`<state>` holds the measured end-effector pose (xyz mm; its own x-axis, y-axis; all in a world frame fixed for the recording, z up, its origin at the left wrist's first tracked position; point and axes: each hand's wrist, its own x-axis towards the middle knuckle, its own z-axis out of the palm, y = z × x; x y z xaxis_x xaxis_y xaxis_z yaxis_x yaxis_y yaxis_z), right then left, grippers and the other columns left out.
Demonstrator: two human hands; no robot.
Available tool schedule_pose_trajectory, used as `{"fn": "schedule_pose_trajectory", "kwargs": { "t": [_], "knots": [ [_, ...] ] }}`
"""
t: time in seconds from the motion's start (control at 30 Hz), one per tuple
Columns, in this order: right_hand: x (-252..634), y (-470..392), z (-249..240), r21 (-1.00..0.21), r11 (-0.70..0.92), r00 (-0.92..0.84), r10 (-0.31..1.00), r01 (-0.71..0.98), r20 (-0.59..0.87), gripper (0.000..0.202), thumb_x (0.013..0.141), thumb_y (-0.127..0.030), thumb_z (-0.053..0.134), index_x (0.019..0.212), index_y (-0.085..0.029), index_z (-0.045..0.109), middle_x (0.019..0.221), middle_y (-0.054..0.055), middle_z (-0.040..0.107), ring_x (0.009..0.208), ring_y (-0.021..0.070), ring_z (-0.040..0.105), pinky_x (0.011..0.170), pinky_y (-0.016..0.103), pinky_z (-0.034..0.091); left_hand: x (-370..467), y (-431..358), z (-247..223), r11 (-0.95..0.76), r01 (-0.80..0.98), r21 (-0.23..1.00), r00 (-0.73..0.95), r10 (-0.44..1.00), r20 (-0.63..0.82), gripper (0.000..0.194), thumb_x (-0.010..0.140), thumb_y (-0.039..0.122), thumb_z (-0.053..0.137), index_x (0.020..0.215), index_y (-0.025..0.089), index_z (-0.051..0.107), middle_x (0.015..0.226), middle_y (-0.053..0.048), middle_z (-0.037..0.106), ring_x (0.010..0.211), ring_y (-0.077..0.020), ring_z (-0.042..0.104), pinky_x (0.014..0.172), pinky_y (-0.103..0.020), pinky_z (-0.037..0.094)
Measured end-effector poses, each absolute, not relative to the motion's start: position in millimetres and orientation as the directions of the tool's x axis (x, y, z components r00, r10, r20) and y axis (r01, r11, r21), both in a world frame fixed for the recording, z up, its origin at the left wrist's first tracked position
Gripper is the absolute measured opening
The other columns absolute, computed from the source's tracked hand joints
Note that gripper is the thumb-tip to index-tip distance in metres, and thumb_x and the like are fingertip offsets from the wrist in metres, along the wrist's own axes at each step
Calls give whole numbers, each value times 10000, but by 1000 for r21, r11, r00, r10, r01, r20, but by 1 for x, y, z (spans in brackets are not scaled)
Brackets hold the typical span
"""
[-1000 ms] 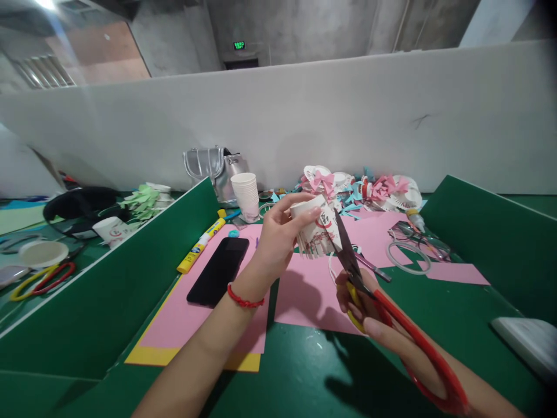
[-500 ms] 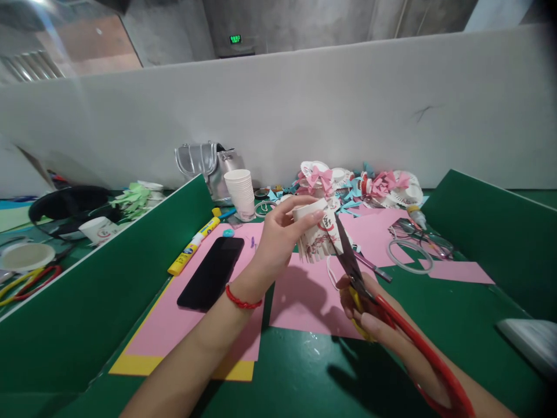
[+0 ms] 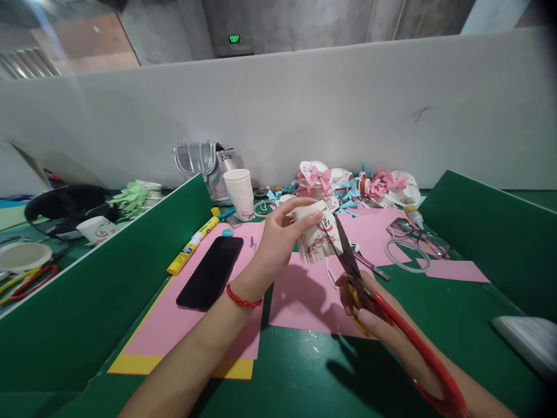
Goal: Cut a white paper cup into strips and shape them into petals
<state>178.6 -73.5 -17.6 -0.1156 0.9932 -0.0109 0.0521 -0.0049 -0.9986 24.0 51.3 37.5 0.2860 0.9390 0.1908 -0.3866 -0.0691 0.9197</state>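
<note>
"While pink paper is covering part of the green table, what are the hands doing?"

"Working apart: the right hand is gripping red-and-yellow scissors, the left hand is holding a paper cup above the paper."

"And where is the cutting standing?"

"Partway, seemingly: narrow strips are fringing one side (the far side is hiding), while a broader section is looking uncut at the blades."

Green desk, sheen on bare surface; green dividers left and right. Pale partition across the back. Beyond it, grey concrete wall, lit green exit sign.
</note>
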Motion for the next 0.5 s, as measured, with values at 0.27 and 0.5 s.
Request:
{"fn": "schedule_pose_trajectory", "kwargs": {
  "t": [0.27, 0.5],
  "knots": [
    [177, -77, -11, -998, 1, -118, 993, 61, -6, 449, 811, -661, 590, 1088, -308, 591, 776, -2, 525, 698, 213, 577, 675, 331, 532, 24, 51, 37, -79, -392, 917, 288, 936, 204, 241, 607, 254, 811, 811, 206, 691, 832, 22, 660, 719, -99, 598, 696, -246, 486],
    [178, -77, -14, -998, 4, -109, 994, 57, -2, 431, 812, -647, 600, 1080, -309, 601, 765, -7, 534, 706, 207, 580, 663, 311, 528, 24, 52, 36, -67, -387, 920, 297, 935, 193, 256, 604, 267, 815, 820, 210, 689, 800, 22, 658, 713, -105, 592, 680, -250, 477]
  ]
}}
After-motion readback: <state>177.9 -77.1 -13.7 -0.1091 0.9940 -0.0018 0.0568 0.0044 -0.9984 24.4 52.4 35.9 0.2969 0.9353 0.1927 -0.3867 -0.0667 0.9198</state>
